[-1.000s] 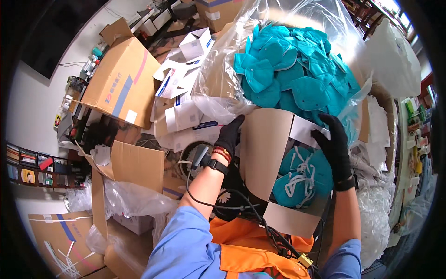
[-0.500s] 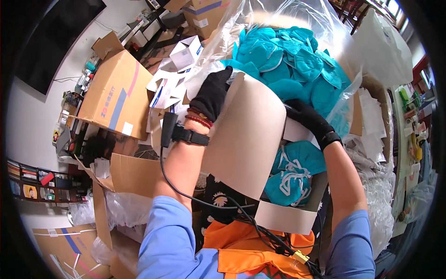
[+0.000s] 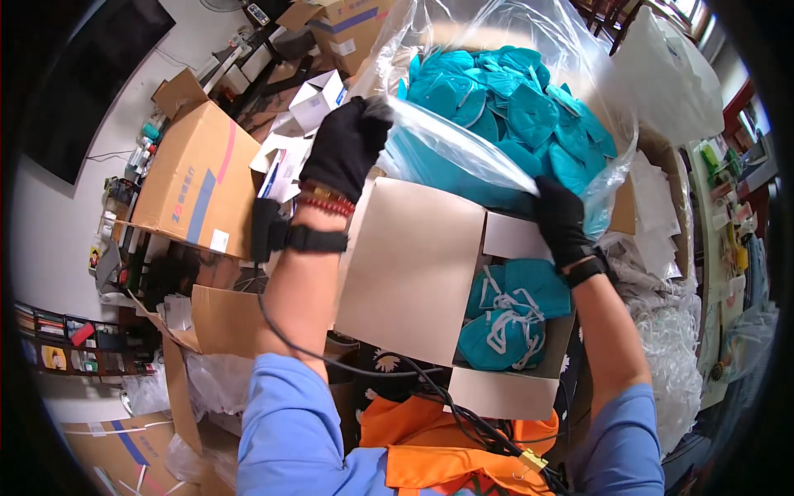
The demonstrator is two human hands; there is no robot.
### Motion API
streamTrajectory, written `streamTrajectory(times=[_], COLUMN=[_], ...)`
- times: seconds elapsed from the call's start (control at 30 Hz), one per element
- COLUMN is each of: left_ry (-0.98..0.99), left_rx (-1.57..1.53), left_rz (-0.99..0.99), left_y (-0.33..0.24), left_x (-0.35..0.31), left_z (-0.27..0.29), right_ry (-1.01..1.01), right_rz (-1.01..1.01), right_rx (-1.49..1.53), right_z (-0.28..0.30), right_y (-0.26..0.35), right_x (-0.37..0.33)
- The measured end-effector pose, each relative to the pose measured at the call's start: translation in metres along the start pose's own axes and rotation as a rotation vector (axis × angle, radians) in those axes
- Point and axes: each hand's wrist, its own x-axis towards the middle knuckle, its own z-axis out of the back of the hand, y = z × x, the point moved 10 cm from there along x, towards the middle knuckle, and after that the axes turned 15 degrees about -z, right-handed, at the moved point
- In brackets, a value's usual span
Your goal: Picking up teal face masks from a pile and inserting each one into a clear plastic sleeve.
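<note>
My left hand (image 3: 346,145), in a black glove, is closed on the rim of a clear plastic bag (image 3: 463,140). The same rim is pinched by my gloved right hand (image 3: 564,221), so its edge runs taut between the two. Inside the bag lies a heap of teal face masks (image 3: 529,107). Below my hands, an open white carton (image 3: 418,264) rests at my lap with its large flap spread to the left. Teal masks with white straps (image 3: 503,326) sit in it, straps upward.
A brown cardboard box (image 3: 192,169) stands at the left, with small white boxes (image 3: 317,101) beside it. Another opened carton (image 3: 236,318) is at the lower left. Crumpled clear plastic (image 3: 666,364) piles up on the right. A black cable (image 3: 356,365) crosses from my left wrist.
Both hands have left the white carton's flap and taken hold of the bag's rim, drawing it up and toward me. The carton's flap now lies more openly spread.
</note>
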Motion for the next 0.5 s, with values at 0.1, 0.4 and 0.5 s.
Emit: streamTrajectory(times=[0.1,0.4,0.5], left_ry=[-0.137,0.32,0.039], left_rx=[-0.415,-0.007,0.243], left_rz=[0.218,0.367,0.475], left_y=[0.008,-0.058,-0.013], left_x=[-0.019,-0.097,-0.097], left_z=[0.011,0.04,0.089], right_ry=[-0.208,-0.018,0.194], right_rz=[0.17,0.545,0.532], right_rx=[0.064,-0.022,-0.141], right_z=[0.063,0.089,0.075], right_y=[0.011,0.013,0.03], right_x=[-0.008,-0.103,-0.115])
